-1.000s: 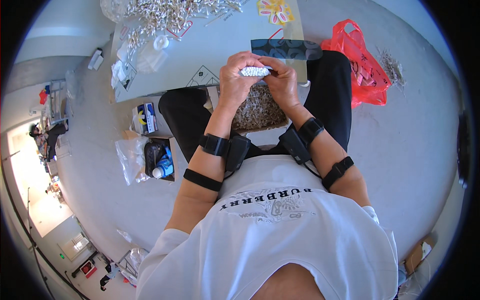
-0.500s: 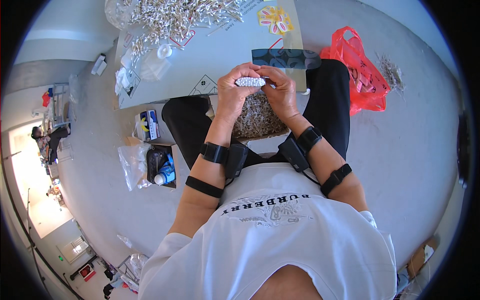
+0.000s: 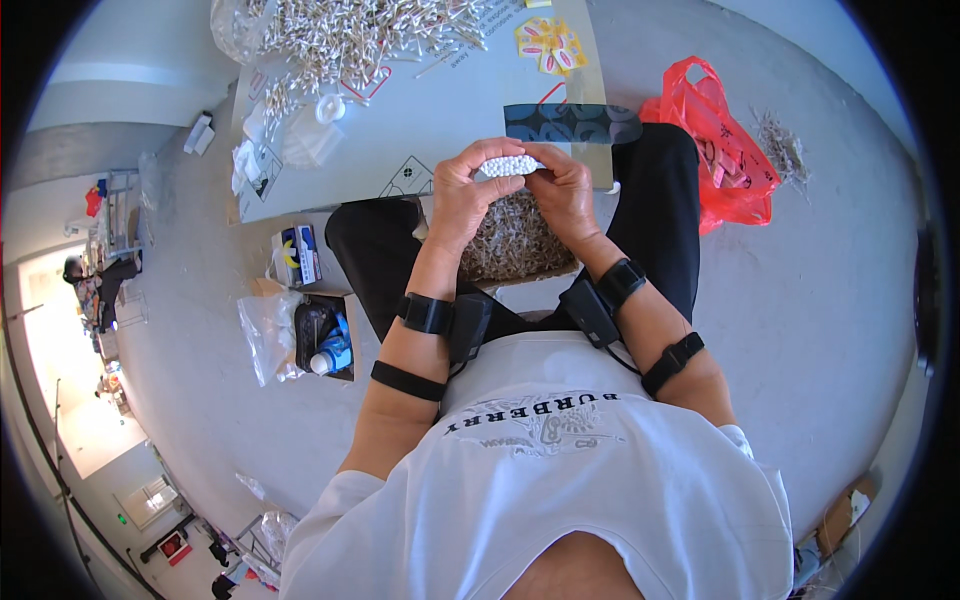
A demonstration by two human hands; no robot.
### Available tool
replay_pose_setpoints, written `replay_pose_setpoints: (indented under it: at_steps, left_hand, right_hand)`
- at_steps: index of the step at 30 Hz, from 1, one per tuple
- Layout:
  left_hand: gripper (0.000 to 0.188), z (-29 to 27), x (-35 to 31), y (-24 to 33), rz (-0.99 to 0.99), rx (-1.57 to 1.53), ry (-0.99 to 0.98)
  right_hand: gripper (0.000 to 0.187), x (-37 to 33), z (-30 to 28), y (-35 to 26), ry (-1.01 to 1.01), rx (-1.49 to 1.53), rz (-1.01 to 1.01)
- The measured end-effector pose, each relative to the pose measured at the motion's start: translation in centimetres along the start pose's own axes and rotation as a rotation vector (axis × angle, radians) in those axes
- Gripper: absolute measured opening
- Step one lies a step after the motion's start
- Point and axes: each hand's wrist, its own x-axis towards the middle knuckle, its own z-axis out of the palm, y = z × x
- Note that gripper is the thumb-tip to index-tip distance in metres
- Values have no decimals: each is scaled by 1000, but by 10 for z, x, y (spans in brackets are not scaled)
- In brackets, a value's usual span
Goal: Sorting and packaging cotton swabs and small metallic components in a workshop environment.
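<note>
A tight bundle of white-tipped cotton swabs [image 3: 508, 166] is held up between both hands, its round tips facing me. My left hand [image 3: 467, 190] wraps round its left side, thumb below and fingers above. At the right end, my right hand [image 3: 562, 192] pinches the bundle with bent fingers, partly hiding it. Under the hands, between my knees, sits a box of loose swabs [image 3: 515, 240]. Beyond them, on the table [image 3: 400, 120], lies a big heap of loose cotton swabs [image 3: 350, 40].
A dark translucent sheet [image 3: 570, 123] overhangs the table's right edge. Yellow-and-white packets [image 3: 552, 45] and a round white lid [image 3: 330, 107] lie on the table. A red plastic bag [image 3: 705, 160] stands at right; an open carton with a bottle [image 3: 330, 355] is on the floor at left.
The bundle has shifted slightly to the right and tilted, its right end now a little higher. Both hands still hold it.
</note>
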Motion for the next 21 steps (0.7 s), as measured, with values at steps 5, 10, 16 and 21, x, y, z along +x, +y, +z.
replay_pose_setpoints:
  at_steps: [5,10,16,21]
  left_hand:
    - [30,-4,1,0,50,111,-22]
    - [31,-5,0,0,85,143,-48]
    - [34,-7,1,1,133,184,-105]
    - [36,-7,2,5,92,188,-115]
  right_hand:
    - [26,0,1,1,-18,40,31]
    - [28,0,2,8,-17,101,43]
    - [28,0,3,6,-5,92,28]
    - [28,1,3,8,-3,104,24]
